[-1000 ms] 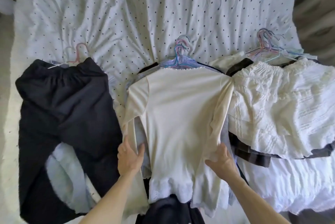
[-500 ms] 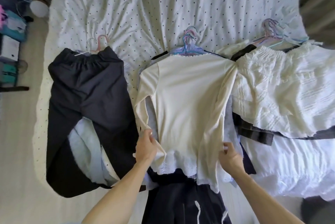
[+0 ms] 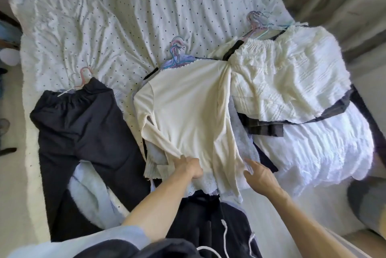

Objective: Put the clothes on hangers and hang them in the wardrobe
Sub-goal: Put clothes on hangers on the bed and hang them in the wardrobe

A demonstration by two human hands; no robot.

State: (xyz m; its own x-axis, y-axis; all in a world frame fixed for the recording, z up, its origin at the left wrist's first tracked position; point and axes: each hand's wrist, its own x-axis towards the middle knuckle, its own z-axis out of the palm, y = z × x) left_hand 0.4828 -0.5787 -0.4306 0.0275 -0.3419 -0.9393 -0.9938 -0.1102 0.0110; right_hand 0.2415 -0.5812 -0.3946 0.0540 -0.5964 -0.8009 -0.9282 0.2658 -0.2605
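Three heaps of clothes on hangers crowd the dotted sheet: black trousers left, a smooth cream top in the middle, and a ruffled white garment overlapping its right sleeve. Our left hand bunches the cream top's near hem in curled fingers. Our right hand reaches straight-fingered, touching the right sleeve.

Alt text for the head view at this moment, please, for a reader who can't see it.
A left hand grips the lower edge of a cream long-sleeved top lying on a dotted bedsheet; the right hand, fingers straight, reaches the top's right-hand edge. Black trousers lie to its left, white ruffled garments to its right, with hanger hooks above each.
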